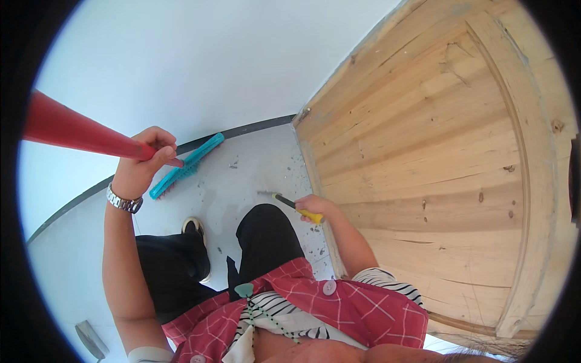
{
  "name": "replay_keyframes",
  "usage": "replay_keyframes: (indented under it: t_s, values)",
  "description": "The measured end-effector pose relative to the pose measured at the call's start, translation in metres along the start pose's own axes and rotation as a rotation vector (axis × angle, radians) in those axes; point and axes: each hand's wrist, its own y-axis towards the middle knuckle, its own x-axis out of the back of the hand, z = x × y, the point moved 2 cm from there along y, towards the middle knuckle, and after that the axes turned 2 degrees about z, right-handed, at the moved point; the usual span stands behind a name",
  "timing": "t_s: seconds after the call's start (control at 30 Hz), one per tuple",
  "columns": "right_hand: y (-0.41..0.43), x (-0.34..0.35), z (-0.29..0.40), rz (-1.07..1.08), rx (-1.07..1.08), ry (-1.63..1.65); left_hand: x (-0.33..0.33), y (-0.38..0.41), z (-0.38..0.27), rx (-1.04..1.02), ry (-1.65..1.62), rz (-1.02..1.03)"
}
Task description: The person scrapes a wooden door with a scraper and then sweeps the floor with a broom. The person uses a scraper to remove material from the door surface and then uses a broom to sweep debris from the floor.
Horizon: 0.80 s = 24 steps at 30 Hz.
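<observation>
My left hand (pixel 147 154) is closed round the red handle (pixel 86 129) of a floor brush, at the left. The brush's turquoise head (pixel 186 167) rests on the floor along the wall, just beyond that hand. My right hand (pixel 313 208) grips a small tool with a yellow and black handle (pixel 289 202), held low beside the wooden panel. The tool's thin far end points left over the floor; whether it is a scraper or a wire brush, I cannot tell.
A knotty wooden door or panel (pixel 422 181) stands at the right. A white wall (pixel 218 63) with a dark skirting strip (pixel 258 127) runs across the front. Dark specks of debris (pixel 314 230) lie on the grey floor (pixel 245 168) near the panel. A grey object (pixel 92 339) is at the lower left.
</observation>
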Motion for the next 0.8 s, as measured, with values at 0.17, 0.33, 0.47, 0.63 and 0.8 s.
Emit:
replay_keyframes:
  t_s: [0.17,0.33,0.47,0.63,0.8]
  values:
    - [0.016,0.049,0.037,-0.319,0.227,-0.162,-0.007,0.004,0.005,-0.002,-0.008,0.012]
    - [0.064,0.076,0.077,-0.357,0.244,-0.095,-0.008,-0.001,0.003,0.002,0.082,0.072]
    - [0.071,0.074,0.077,-0.375,0.222,-0.086,-0.001,-0.007,0.002,-0.02,0.087,0.07]
    - [0.081,0.069,0.031,-0.378,0.195,-0.214,0.005,-0.004,0.004,-0.012,0.109,0.043]
    - [0.054,0.029,0.034,-0.527,0.266,-0.062,0.004,-0.002,0.007,-0.015,0.082,-0.015]
